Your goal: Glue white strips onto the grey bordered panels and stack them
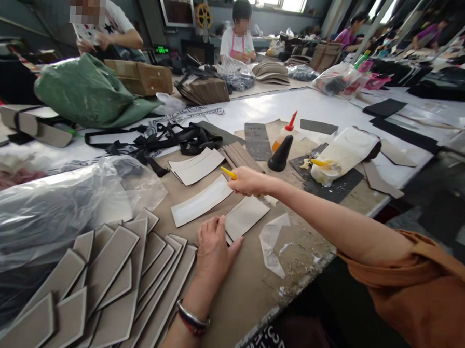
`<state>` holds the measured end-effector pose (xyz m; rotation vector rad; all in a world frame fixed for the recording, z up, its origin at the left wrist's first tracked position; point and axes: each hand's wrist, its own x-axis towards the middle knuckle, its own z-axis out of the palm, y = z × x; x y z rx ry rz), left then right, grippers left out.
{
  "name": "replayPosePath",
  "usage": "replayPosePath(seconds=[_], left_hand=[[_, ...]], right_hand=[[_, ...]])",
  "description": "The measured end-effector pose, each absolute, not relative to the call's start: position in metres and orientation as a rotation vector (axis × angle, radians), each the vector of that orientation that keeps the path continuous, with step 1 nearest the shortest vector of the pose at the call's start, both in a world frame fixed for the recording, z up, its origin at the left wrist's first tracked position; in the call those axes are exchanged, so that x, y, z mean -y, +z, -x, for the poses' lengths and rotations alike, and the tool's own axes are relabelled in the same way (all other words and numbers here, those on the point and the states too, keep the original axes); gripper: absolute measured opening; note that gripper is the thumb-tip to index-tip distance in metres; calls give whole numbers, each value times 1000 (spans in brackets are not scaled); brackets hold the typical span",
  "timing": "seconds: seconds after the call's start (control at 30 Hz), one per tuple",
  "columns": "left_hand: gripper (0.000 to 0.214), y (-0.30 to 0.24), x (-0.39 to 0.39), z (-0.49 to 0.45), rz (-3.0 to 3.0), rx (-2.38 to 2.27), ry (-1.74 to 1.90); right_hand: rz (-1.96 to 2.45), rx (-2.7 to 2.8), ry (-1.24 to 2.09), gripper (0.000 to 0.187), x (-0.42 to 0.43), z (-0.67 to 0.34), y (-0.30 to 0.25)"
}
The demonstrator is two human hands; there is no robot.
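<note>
My right hand (250, 181) is closed round a yellow-handled brush (228, 173); its working end is hidden beneath the hand. Below that hand lies a beige panel (248, 219) on the brown work surface. My left hand (216, 240) rests at the panel's near left end, fingers stretched out and thumb apart, touching its edge. Just left of the right hand is a curved strip (202, 201) with a whitish, wet-looking face. Behind it sits a small stack of pale curved pieces (196, 166). A torn piece of white film (274, 243) lies to the right.
Many overlapping beige panels (112, 271) and a clear plastic bag (59, 206) fill the near left. A black cone (281, 153), a red-tipped bottle (291, 122) and a whitish glue container (345, 154) stand beyond my right arm. Co-workers sit across the table.
</note>
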<state>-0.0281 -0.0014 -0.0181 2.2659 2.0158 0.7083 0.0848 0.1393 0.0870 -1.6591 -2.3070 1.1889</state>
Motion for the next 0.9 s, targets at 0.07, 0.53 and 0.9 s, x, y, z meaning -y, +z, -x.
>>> replayPosePath(seconds=[0.07,0.53,0.9], left_hand=[[53,-18,1,28,-2267,-2036,707],[60,-20,-9,54,-2209,-1975,825],[43,-18,-18,53,-2171,-2086,754]], right_hand=[[1574,2262,1153,16,-134,-100,102],[1604,1712,1569,39,-72,-258,100],[1700,1942,1576,34,-60,-253,65]])
